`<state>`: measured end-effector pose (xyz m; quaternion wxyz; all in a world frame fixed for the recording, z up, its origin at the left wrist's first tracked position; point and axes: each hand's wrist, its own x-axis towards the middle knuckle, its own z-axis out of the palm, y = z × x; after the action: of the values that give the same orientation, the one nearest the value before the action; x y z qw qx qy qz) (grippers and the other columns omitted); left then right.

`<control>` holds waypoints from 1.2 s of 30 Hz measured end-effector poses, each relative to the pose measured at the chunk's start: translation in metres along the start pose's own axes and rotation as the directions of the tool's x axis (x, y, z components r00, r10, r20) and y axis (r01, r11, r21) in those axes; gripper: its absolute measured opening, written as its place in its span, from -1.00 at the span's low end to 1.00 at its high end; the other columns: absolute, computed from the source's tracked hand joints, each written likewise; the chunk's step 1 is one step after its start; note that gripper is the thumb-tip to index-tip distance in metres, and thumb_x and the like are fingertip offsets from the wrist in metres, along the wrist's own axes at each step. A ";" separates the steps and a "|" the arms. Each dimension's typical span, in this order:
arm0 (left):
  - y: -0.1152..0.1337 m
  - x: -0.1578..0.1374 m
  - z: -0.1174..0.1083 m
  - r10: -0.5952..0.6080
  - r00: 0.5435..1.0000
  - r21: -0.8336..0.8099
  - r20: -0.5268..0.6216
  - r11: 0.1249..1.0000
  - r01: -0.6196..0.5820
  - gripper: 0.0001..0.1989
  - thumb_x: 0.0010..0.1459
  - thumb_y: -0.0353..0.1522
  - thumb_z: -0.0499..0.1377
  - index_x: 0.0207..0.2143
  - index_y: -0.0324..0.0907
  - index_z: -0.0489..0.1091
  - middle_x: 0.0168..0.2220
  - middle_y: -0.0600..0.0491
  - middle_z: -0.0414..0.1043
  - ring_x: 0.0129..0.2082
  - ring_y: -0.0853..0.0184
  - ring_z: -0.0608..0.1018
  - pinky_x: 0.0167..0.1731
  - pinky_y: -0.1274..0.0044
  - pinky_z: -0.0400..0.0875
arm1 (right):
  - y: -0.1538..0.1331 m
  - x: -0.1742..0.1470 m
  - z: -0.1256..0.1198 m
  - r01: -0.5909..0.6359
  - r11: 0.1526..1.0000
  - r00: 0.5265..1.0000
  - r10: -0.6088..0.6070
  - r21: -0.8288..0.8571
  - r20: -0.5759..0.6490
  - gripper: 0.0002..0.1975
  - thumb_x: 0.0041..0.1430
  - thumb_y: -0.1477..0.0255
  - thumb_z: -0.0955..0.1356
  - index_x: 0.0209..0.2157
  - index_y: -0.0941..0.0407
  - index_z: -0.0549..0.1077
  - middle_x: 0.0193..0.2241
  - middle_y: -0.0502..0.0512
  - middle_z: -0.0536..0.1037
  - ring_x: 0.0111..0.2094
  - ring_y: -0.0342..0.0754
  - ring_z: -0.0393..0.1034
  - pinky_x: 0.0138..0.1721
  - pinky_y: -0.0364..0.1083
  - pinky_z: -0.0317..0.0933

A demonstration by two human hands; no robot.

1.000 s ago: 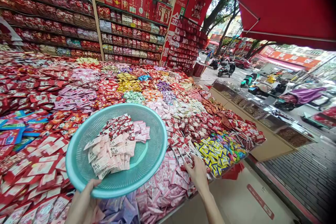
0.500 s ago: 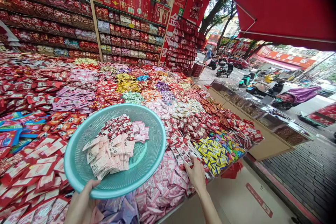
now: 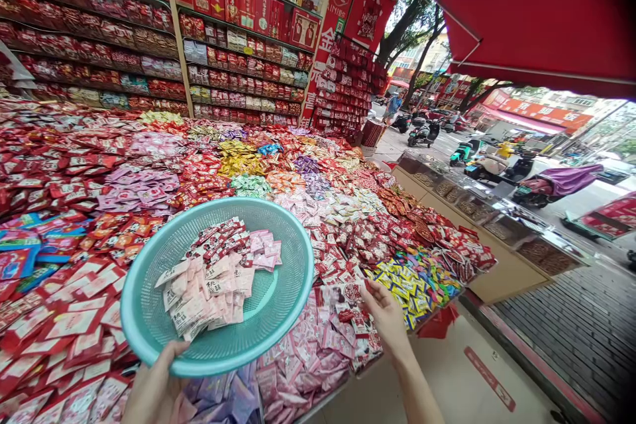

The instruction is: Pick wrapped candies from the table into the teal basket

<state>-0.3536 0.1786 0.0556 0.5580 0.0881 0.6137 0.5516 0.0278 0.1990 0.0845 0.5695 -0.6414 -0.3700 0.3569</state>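
My left hand (image 3: 156,381) grips the near rim of a round turquoise plastic basket (image 3: 293,318), thumb over the edge and the other fingers hidden below. Inside lie pale pink candy packets (image 3: 209,291), red-and-white candy packets (image 3: 218,238) and pinker packets (image 3: 265,248). To the right of the basket my right hand (image 3: 386,318) is open, fingers partly bent and apart. Its fingertips are close to red-and-white candy packets (image 3: 355,308) at the counter's front edge; contact is hard to make out. Pink packets (image 3: 303,358) lie between basket and hand.
Heaps of wrapped candy (image 3: 139,189) spread across the counter. Yellow packets (image 3: 400,288) lie right of my right hand. Stocked shelves (image 3: 248,73) stand behind. At the right are clear-lidded bins (image 3: 477,212), a paved street and parked scooters (image 3: 424,131).
My right hand has shifted slightly right, its fingers now more visible. Red-and-white packets near it lie differently, partly over the pink ones. The left hand and basket are nearly unmoved.
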 end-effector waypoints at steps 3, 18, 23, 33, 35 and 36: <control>0.003 -0.004 0.003 0.017 1.000 -0.012 -0.002 1.000 -0.017 -0.71 -0.20 -0.38 0.32 -0.49 -0.12 0.22 -0.50 0.15 0.19 -0.52 0.39 0.31 -0.59 0.57 0.37 | -0.026 -0.009 0.010 -0.027 0.999 0.999 0.026 0.020 0.029 -0.48 -0.18 0.05 0.50 -0.26 0.14 0.57 -0.40 0.08 0.53 -0.43 -0.07 0.35 -0.45 -0.09 0.33; 0.016 -0.016 0.013 -0.021 1.000 -0.044 -0.012 0.999 0.020 -0.61 -0.38 -0.39 0.36 -0.53 -0.11 0.19 -0.53 0.17 0.16 -0.51 0.37 0.33 -0.65 0.58 0.30 | -0.065 -0.035 0.040 -0.064 0.997 0.975 0.051 0.050 0.216 -0.54 -0.14 0.06 0.50 -0.31 0.13 0.58 -0.50 -0.01 0.43 -0.53 -0.15 0.30 -0.50 -0.12 0.32; 0.015 -0.013 0.013 -0.006 1.000 -0.034 0.005 0.999 0.006 -0.65 -0.34 -0.39 0.35 -0.49 -0.14 0.24 -0.48 0.15 0.22 -0.48 0.37 0.34 -0.63 0.59 0.33 | -0.062 -0.032 0.039 -0.086 0.995 0.973 0.072 0.056 0.221 -0.55 -0.13 0.06 0.50 -0.31 0.13 0.57 -0.47 -0.01 0.45 -0.55 -0.17 0.31 -0.50 -0.12 0.31; 0.012 -0.010 0.008 0.001 1.000 -0.032 0.027 0.999 -0.001 -0.69 -0.27 -0.41 0.34 -0.44 -0.15 0.28 -0.44 0.13 0.29 -0.47 0.37 0.35 -0.57 0.57 0.39 | -0.062 -0.030 0.043 -0.103 0.994 0.970 0.091 0.040 0.227 -0.53 -0.15 0.05 0.50 -0.31 0.13 0.55 -0.44 -0.01 0.45 -0.54 -0.15 0.32 -0.49 -0.11 0.31; 0.013 -0.011 0.009 0.007 1.000 -0.033 0.023 0.999 -0.006 -0.68 -0.27 -0.41 0.34 -0.45 -0.14 0.27 -0.45 0.14 0.27 -0.47 0.37 0.36 -0.58 0.56 0.38 | -0.062 -0.030 0.044 -0.104 0.994 0.969 0.092 0.045 0.228 -0.52 -0.16 0.04 0.50 -0.31 0.13 0.55 -0.44 -0.01 0.45 -0.53 -0.15 0.32 -0.49 -0.11 0.32; 0.013 -0.012 0.009 0.007 1.000 -0.033 0.018 0.999 -0.007 -0.68 -0.28 -0.41 0.34 -0.45 -0.14 0.27 -0.45 0.13 0.27 -0.48 0.37 0.35 -0.59 0.57 0.38 | -0.062 -0.030 0.044 -0.104 0.994 0.969 0.091 0.044 0.229 -0.52 -0.16 0.05 0.50 -0.31 0.13 0.56 -0.43 0.00 0.46 -0.54 -0.15 0.32 -0.48 -0.10 0.32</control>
<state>-0.3490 0.1804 0.0749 0.5630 0.0861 0.5992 0.5626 -0.0291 0.1974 0.1428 0.5229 -0.5977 -0.3905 0.4656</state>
